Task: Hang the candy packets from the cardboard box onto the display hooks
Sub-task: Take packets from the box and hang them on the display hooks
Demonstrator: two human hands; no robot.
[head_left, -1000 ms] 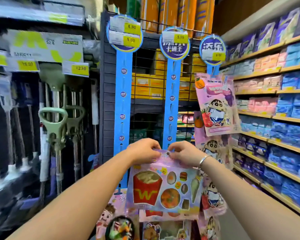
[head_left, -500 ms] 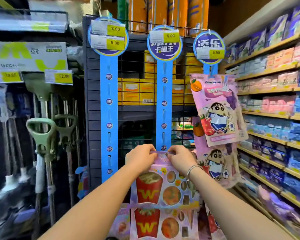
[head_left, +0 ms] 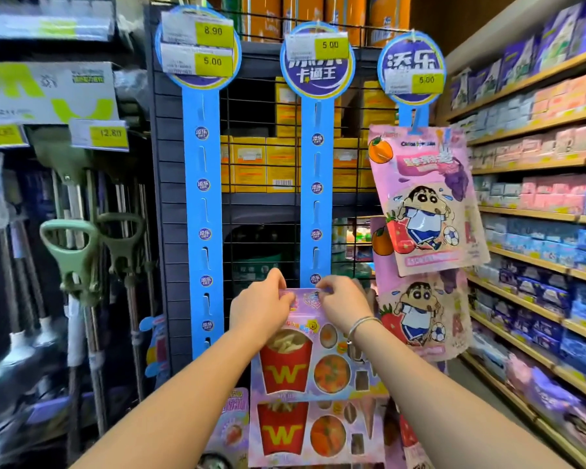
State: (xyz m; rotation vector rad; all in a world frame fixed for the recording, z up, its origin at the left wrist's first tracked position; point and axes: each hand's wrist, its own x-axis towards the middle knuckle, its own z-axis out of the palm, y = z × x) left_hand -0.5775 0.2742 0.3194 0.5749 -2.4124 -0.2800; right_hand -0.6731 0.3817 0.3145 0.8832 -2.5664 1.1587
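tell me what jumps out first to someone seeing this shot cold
Dead centre, the left hand and right hand pinch the top edge of a pink fries-print candy packet against the middle blue hanging strip, just above an identical packet. To the right, two pink cartoon-boy packets hang from the right strip. Yellow price tags crown the strips.

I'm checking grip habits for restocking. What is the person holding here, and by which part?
Both hands, left hand and right hand, pinch the top edge of a pink candy packet printed with a red fries carton, against the middle blue hanging strip.
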